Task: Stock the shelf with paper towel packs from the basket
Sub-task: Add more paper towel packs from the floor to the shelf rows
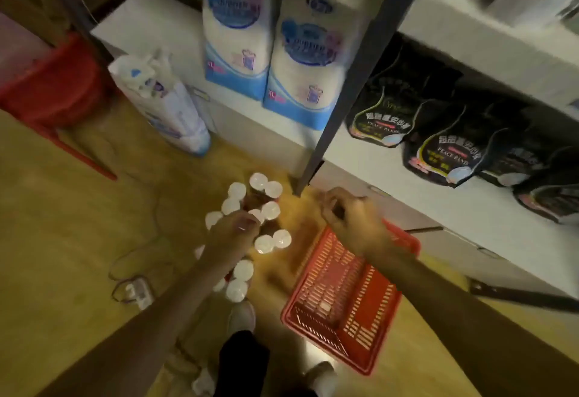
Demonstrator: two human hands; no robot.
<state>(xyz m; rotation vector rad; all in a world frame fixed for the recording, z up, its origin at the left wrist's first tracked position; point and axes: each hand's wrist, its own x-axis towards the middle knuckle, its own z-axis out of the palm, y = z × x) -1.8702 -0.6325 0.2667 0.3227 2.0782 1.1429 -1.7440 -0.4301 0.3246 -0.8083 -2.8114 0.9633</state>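
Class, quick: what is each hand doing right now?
Left hand: fingers curled among white-capped bottles; grip unclear.
Right hand: fingers curled, nothing visibly held, above the red plastic basket.

The basket (344, 296) stands on the floor (62, 224) in front of the shelf (391, 183), to the right of a group of white-capped bottles (260, 208). Two tall packs (275, 51) stand side by side on the shelf, left of the upright post (351, 83). Right of the post, dark pouches (438, 146) lie in a row. A bag (166, 105) stands on the floor at the left end of the shelf.

The left hand (232, 233) is over the bottles, and the right hand (351, 218) is over the far edge of the basket.
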